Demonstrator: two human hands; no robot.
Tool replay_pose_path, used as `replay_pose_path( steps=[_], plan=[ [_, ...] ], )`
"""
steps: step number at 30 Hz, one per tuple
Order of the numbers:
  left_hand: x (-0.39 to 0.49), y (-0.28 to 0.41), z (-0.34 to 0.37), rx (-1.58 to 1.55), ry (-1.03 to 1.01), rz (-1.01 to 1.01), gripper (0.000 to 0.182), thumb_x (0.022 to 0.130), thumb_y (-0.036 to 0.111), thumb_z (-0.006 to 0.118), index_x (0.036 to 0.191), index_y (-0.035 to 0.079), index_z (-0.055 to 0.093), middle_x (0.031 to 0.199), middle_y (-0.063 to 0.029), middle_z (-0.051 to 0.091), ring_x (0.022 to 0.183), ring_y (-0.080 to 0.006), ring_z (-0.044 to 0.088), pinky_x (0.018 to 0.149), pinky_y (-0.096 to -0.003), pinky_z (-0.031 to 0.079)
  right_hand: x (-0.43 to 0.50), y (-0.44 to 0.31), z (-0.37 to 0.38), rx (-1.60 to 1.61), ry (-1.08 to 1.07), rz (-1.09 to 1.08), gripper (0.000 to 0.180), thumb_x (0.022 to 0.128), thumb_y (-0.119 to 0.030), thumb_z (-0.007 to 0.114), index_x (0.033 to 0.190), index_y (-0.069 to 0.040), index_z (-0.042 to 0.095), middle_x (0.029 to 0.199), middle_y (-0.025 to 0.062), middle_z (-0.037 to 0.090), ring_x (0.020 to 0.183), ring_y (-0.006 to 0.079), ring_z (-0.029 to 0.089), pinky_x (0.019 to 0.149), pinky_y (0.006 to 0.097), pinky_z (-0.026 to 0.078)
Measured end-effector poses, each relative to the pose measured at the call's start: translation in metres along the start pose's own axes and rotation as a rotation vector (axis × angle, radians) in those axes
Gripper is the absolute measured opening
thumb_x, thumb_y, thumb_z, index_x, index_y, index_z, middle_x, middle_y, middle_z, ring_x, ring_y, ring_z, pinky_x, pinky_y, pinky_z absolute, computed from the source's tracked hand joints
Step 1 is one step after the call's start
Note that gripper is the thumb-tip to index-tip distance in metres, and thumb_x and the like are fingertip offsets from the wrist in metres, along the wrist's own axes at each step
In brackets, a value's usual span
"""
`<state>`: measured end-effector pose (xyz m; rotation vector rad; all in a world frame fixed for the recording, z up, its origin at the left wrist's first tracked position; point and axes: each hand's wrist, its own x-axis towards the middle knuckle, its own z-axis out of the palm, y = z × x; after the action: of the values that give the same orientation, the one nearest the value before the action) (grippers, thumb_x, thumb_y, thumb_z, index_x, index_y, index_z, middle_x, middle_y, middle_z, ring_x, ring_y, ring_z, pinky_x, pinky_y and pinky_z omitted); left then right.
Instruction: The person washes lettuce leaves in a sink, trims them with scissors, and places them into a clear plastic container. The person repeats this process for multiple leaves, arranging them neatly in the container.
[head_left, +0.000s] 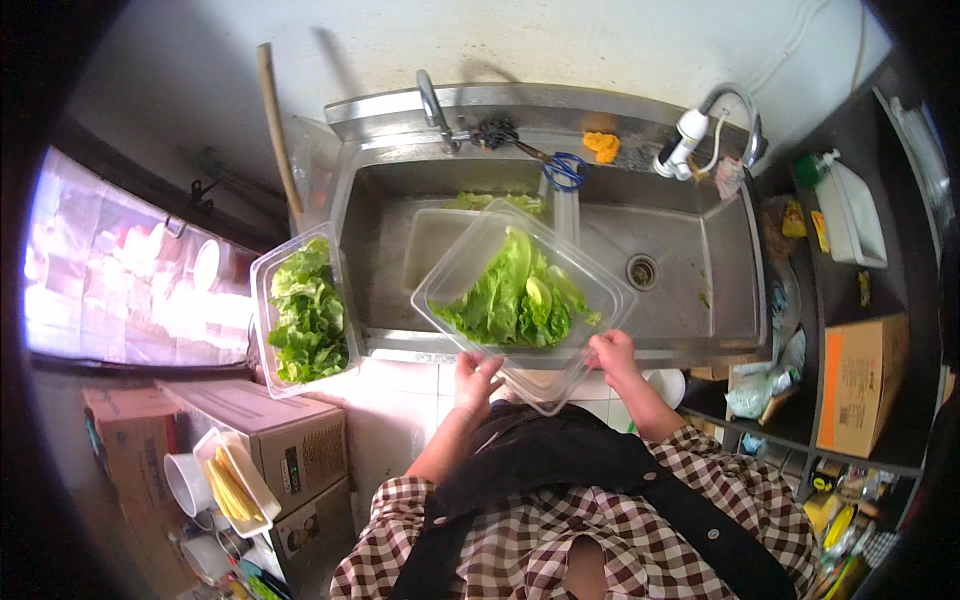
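Both my hands hold a clear plastic container (551, 379) with green lettuce leaves (517, 300) in it, turned at an angle over the front of a steel double sink (675, 330). My left hand (476, 382) grips its near left edge, and my right hand (615, 356) its near right edge. Behind and partly below it, another pale container (439, 244) is in the left basin, with more lettuce (472, 200) at the basin's back. A second clear container (262, 364) full of lettuce leaves (307, 315) rests at the sink's left end.
Blue-handled scissors (562, 171), a dark scouring pad (495, 131) and an orange cloth (601, 146) lie along the back ledge between two faucets (431, 105). Shelves with a cardboard box (862, 382) stand right. At lower left, a white tray (259, 499) of yellow sticks sits near a boxy appliance (300, 450).
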<state>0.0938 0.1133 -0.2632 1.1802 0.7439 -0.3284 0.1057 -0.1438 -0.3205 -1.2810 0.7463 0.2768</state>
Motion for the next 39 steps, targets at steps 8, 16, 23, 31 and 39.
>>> replay_pose_path(
  steps=[8,16,23,31,39],
  plan=[
    [0.060,0.058,-0.001,-0.247,0.427,0.492,0.026,0.070,-0.011,0.049,0.084,0.009,0.041,0.076,0.0019,0.046,0.062,-0.0065,0.043,0.054,-0.0219,0.038,0.018,-0.084,0.085,-0.299,-0.464,0.054,0.029,0.085,-0.023,0.063,0.095,0.002,0.055,0.079,0.0101,0.064,0.071,0.0177,0.064,0.055,0.0285,0.053],
    [0.118,0.112,-0.027,-0.305,0.360,0.469,0.028,0.066,-0.012,0.049,0.078,0.012,0.040,0.068,0.0049,0.039,0.051,-0.0047,0.034,0.044,-0.0206,0.028,0.180,-0.262,0.183,-0.851,-0.214,-0.654,0.039,0.086,-0.037,0.060,0.091,0.002,0.059,0.086,0.0128,0.066,0.073,0.0219,0.063,0.064,0.0305,0.050],
    [0.152,0.113,-0.034,-0.234,0.320,0.402,0.030,0.064,-0.013,0.049,0.069,0.014,0.037,0.069,0.0065,0.039,0.058,-0.0051,0.036,0.051,-0.0212,0.032,0.307,-0.264,0.319,-0.831,-0.219,-0.754,0.043,0.090,-0.034,0.052,0.118,-0.002,0.054,0.096,0.0151,0.066,0.086,0.0250,0.064,0.077,0.0356,0.048],
    [0.172,0.117,-0.033,-0.208,0.237,0.365,0.027,0.068,-0.012,0.049,0.069,0.013,0.038,0.071,0.0064,0.042,0.060,-0.0042,0.037,0.053,-0.0190,0.032,0.274,-0.252,0.301,-0.953,-0.351,-0.635,0.027,0.084,-0.029,0.061,0.081,-0.003,0.066,0.077,0.0090,0.065,0.072,0.0166,0.059,0.071,0.0338,0.047],
    [0.181,0.119,-0.021,-0.210,0.171,0.334,0.030,0.067,-0.014,0.050,0.071,0.013,0.038,0.069,0.0072,0.040,0.059,-0.0033,0.035,0.053,-0.0179,0.032,0.145,-0.204,0.279,-1.020,-0.176,-0.784,0.021,0.083,-0.021,0.060,0.094,-0.004,0.064,0.088,0.0139,0.065,0.079,0.0295,0.063,0.068,0.0374,0.049]
  ],
)
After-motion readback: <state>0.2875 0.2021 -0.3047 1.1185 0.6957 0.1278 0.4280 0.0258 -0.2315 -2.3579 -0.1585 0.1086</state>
